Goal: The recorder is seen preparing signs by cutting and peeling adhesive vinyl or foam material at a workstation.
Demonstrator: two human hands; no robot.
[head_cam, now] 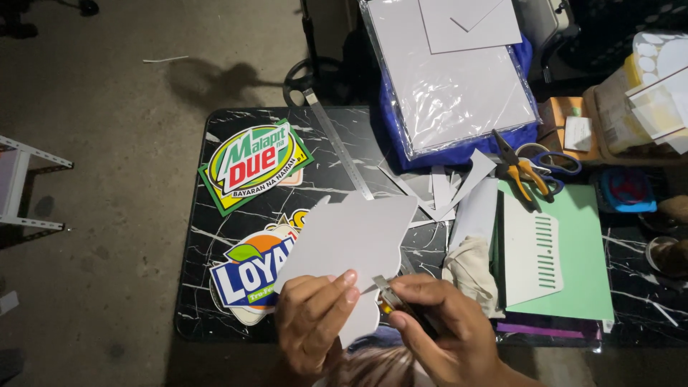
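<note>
My left hand (312, 315) pinches the lower edge of a grey cardboard cutout (351, 244) with a wavy outline, held tilted above the black marbled table (215, 315). My right hand (444, 326) grips a small utility knife (394, 299) with a yellow body, its metal tip touching the cutout's lower right edge beside my left fingertips. Two printed colourful cutout signs lie on the table to the left: a green and yellow one (254, 163) and a blue and orange one (251, 272), partly hidden by the grey piece.
A metal ruler (337, 143) lies diagonally at the table's middle. Grey offcuts (448, 186), a cloth (473, 272), a green cutting mat (580, 251), pliers (519, 172) and scissors (555, 163) sit right. A wrapped board stack (451, 79) rests behind.
</note>
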